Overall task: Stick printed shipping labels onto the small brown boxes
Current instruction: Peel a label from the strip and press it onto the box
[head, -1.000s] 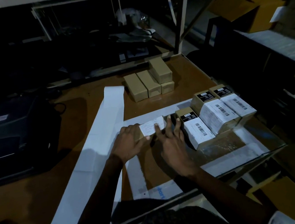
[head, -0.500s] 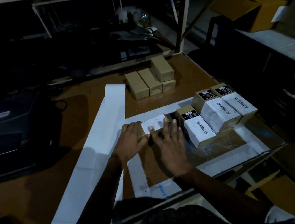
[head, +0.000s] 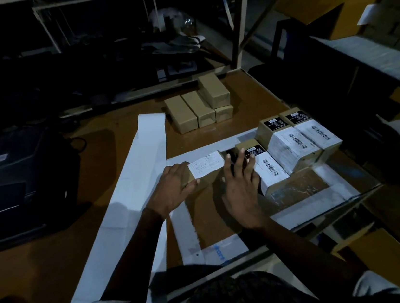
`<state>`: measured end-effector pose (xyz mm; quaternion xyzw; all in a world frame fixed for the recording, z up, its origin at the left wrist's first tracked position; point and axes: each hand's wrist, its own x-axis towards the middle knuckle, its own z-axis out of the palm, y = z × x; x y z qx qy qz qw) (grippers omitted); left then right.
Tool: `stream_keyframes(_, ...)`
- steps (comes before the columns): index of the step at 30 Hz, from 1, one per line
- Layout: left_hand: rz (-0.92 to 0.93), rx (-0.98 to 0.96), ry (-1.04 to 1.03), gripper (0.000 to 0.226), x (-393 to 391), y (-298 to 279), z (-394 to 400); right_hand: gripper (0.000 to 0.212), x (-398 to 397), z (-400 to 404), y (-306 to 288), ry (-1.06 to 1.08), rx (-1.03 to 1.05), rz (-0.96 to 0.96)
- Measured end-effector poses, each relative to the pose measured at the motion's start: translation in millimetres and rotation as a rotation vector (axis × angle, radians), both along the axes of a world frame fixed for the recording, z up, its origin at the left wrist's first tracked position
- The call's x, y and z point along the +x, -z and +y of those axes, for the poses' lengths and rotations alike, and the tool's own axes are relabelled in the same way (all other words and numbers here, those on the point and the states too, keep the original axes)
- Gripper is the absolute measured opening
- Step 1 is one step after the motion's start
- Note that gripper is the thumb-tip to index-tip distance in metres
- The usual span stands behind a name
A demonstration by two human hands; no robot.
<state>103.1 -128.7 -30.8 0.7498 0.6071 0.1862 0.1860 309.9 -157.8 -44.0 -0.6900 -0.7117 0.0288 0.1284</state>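
Head view: the box (head: 205,175) lay mid-counter (head: 120,126), a label (head: 207,164) across its top. Left hand (head: 173,187) gripped its near end, fingers curled over, thumb on the side. Right hand (head: 242,186) hovered at three o'clock of it, fingers straight, spread, holding nothing. Labelled boxes (head: 293,142) sat at two o'clock.

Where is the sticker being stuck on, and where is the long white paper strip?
shipping label (head: 205,164), head view, middle of its white face
paper strip (head: 132,184), head view, middle of the strip
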Motion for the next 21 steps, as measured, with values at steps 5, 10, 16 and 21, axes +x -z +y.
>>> stream_keyframes(5,-0.007,-0.022,0.007,0.064,0,-1,1,0.081,4,14,-15,-0.039,0.134,0.095)
stream_keyframes(10,-0.046,-0.059,0.012,0.063,0,-3,1,0.08,-10,29,-24,-0.24,0.077,0.12)
stream_keyframes(16,-0.116,-0.074,0.031,0.07,-3,-6,-2,0.048,12,34,-36,-0.278,0.029,0.26)
stream_keyframes(21,-0.195,-0.046,0.051,0.063,-3,-7,-5,0.044,36,43,-38,-0.257,-0.091,0.286)
